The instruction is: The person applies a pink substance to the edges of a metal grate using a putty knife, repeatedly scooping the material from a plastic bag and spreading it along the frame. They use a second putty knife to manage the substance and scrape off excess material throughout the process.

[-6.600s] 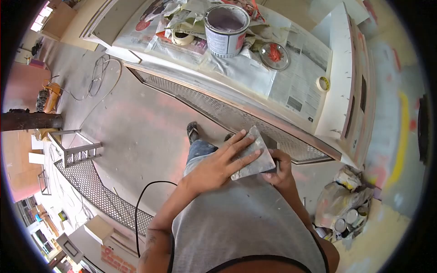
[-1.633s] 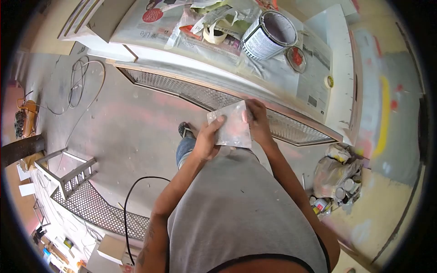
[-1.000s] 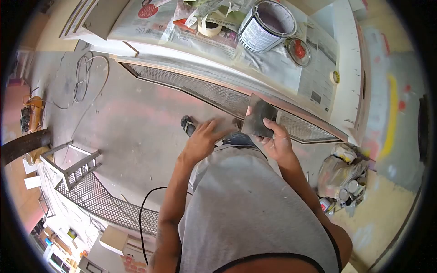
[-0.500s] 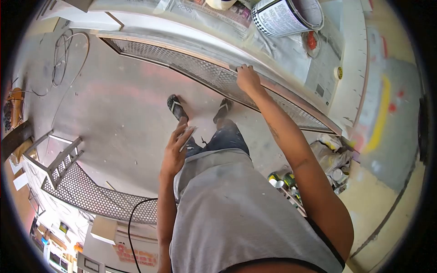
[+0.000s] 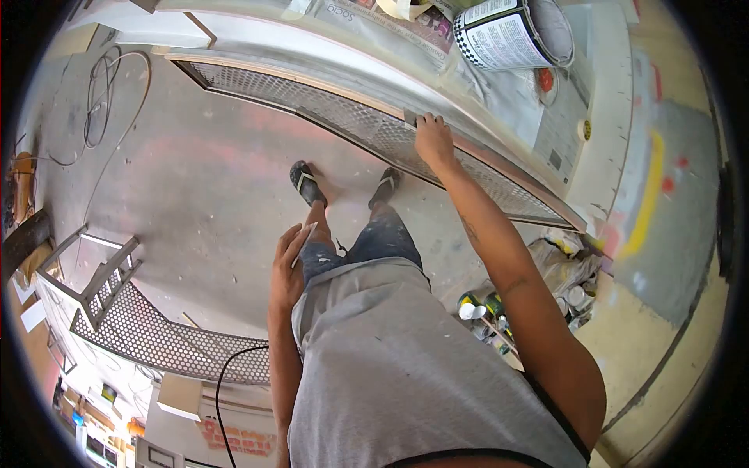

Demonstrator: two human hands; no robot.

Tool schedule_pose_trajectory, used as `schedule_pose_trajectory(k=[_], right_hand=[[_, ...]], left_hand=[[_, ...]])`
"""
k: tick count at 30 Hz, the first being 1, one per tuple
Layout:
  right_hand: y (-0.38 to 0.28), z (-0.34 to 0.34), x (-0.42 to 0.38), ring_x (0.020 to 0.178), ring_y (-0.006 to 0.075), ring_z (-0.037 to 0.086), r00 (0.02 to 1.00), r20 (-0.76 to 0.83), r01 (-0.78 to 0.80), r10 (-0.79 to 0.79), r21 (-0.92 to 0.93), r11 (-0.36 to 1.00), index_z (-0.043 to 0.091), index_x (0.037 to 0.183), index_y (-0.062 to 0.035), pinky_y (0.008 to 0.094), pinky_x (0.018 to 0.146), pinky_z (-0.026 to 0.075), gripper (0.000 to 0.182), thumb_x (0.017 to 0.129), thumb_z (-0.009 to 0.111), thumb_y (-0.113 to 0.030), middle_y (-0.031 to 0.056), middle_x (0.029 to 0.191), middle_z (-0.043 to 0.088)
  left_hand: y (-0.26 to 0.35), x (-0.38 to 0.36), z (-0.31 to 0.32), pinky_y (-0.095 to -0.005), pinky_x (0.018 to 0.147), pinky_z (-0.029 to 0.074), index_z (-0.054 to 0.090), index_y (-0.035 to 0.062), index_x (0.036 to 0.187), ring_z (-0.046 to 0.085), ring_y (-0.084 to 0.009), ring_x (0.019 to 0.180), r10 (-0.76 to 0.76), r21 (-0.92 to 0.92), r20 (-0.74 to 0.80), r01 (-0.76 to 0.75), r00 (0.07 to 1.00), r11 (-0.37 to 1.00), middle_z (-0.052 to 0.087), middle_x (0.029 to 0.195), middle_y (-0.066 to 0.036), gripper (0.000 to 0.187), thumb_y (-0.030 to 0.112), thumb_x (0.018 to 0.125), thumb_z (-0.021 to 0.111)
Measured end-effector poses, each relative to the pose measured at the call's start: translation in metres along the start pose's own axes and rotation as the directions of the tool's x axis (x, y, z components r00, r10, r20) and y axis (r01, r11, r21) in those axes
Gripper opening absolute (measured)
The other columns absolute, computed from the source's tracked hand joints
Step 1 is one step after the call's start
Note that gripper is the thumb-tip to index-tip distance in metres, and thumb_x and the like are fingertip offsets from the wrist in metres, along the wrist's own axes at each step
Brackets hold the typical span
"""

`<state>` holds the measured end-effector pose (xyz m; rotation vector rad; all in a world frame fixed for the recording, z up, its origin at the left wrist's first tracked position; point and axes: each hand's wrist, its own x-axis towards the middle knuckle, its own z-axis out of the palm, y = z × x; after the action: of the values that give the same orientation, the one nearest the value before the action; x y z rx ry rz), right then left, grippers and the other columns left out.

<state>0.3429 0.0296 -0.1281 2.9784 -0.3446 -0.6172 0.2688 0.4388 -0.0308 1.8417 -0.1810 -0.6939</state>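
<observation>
Near my shorts, my left hand [image 5: 290, 269] has a thin pale piece [image 5: 305, 240] pinched between its fingers. My right hand [image 5: 434, 142] is closed at the upper edge of a long perforated metal panel [image 5: 312, 97] with a wooden-toned rim. A small dark piece [image 5: 409, 118] shows beside its fingertips; what it is, and most of what the fingers hold, is hidden. The panel slants from upper left to lower right, beyond my feet.
A paint can [image 5: 507, 35] and yellow tape roll [image 5: 583, 129] sit on the paper-covered surface. Bottles and bags [image 5: 573, 292] lie on the floor at right. A metal frame [image 5: 97, 288], another perforated panel [image 5: 172, 343] and a coiled hose [image 5: 105, 97] are at left.
My right hand has shifted slightly right and down along the panel edge. My left hand has dropped a little and turned, with the pale piece still between its fingers.
</observation>
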Motion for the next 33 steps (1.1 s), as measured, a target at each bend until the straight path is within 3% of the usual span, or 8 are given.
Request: schedule_pose_trajectory(k=[3, 5, 14, 17, 21, 23, 26, 33], right_hand=[[-0.003, 0.023, 0.003, 0.117, 0.0334, 0.054, 0.999, 0.024, -0.032, 0.032, -0.007, 0.999, 0.063, 0.118, 0.0006, 0.0472, 0.097, 0.046, 0.031, 0.09, 0.053, -0.011, 0.0141, 0.122, 0.06], [-0.001, 0.047, -0.004, 0.115, 0.0339, 0.055, 0.952, -0.281, 0.096, -0.121, -0.1, 0.99, 0.063, 0.115, 0.0005, 0.0475, 0.095, 0.046, 0.029, 0.09, 0.054, -0.011, 0.0138, 0.119, 0.06], [-0.008, 0.012, 0.008, 0.12, 0.034, 0.051, 0.998, -0.038, -0.053, 0.054, 0.017, 0.998, 0.058, 0.124, 0.0014, 0.0471, 0.096, 0.044, 0.037, 0.089, 0.054, -0.012, 0.0153, 0.122, 0.057], [-0.014, 0.044, -0.007, 0.119, 0.0343, 0.05, 0.947, -0.31, 0.06, -0.082, -0.081, 0.995, 0.058, 0.121, 0.0017, 0.0483, 0.096, 0.044, 0.035, 0.088, 0.055, -0.012, 0.0158, 0.121, 0.056], [-0.023, -0.016, -0.055, 0.117, 0.0375, 0.05, 0.991, -0.129, -0.005, 0.033, 0.21, 0.978, 0.056, 0.122, 0.0041, 0.0507, 0.096, 0.043, 0.038, 0.085, 0.057, -0.005, 0.017, 0.123, 0.055], [-0.021, -0.036, -0.08, 0.114, 0.0399, 0.054, 0.978, -0.196, 0.042, 0.072, 0.524, 0.851, 0.058, 0.128, 0.0, 0.0505, 0.096, 0.045, 0.04, 0.088, 0.057, -0.004, 0.02, 0.122, 0.057], [-0.037, -0.126, -0.147, 0.118, 0.039, 0.057, 0.962, -0.263, 0.187, 0.078, 0.837, 0.514, 0.059, 0.133, -0.0057, 0.0441, 0.101, 0.045, 0.04, 0.093, 0.055, -0.005, 0.0213, 0.127, 0.059], [-0.036, -0.122, -0.202, 0.134, 0.041, 0.042, 0.753, -0.657, 0.582, 0.0, 0.668, 0.464, 0.049, 0.141, -0.0083, 0.0463, 0.112, 0.036, 0.065, 0.081, 0.065, 0.013, 0.02, 0.146, 0.042]], left_hand=[[0.003, 0.002, -0.004, -0.0396, 0.112, 0.037, 0.056, 0.0087, 0.138, 0.046, -0.0346, 0.134, -0.022, 0.01, 0.007, 0.022, 1.0, 1.0, 0.05, 0.143, -0.017, 0.065, -0.013, 0.078, 0.043], [0.005, 0.004, -0.006, -0.0379, 0.109, 0.039, 0.057, 0.0092, 0.137, 0.047, -0.0323, 0.134, -0.037, -0.021, -0.009, 0.037, 0.999, 0.999, 0.05, 0.143, -0.015, 0.064, -0.013, 0.079, 0.042], [-0.006, 0.017, -0.008, -0.0362, 0.106, 0.042, 0.055, 0.0008, 0.137, 0.049, -0.0271, 0.132, -0.056, -0.27, -0.039, 0.043, 0.998, 0.962, 0.051, 0.143, -0.013, 0.058, -0.011, 0.082, 0.042], [-0.013, 0.027, -0.001, -0.0369, 0.107, 0.041, 0.052, -0.0005, 0.139, 0.05, -0.0282, 0.131, -0.181, -0.531, -0.034, 0.136, 0.983, 0.837, 0.05, 0.144, -0.014, 0.059, -0.006, 0.08, 0.049], [0.019, 0.047, 0.001, -0.0404, 0.105, 0.045, 0.049, -0.0035, 0.138, 0.056, -0.0273, 0.125, -0.172, -0.502, 0.097, 0.197, 0.98, 0.842, 0.056, 0.136, -0.015, 0.048, 0.003, 0.09, 0.051], [0.043, 0.061, 0.018, -0.0415, 0.094, 0.054, 0.049, 0.002, 0.138, 0.062, -0.0246, 0.115, -0.109, -0.903, 0.277, 0.297, 0.955, 0.309, 0.062, 0.128, -0.013, 0.048, 0.023, 0.095, 0.056], [0.068, 0.079, 0.042, -0.0356, 0.073, 0.059, 0.054, 0.0077, 0.131, 0.067, -0.0205, 0.102, -0.155, -0.85, 0.471, 0.494, 0.869, 0.186, 0.067, 0.116, -0.008, 0.046, 0.039, 0.097, 0.056], [0.143, 0.09, 0.111, -0.0275, 0.048, 0.048, 0.059, 0.0142, 0.116, 0.067, -0.0116, 0.079, -0.208, -0.827, 0.526, 0.553, 0.824, 0.102, 0.069, 0.096, 0.001, 0.029, 0.037, 0.101, 0.051]])
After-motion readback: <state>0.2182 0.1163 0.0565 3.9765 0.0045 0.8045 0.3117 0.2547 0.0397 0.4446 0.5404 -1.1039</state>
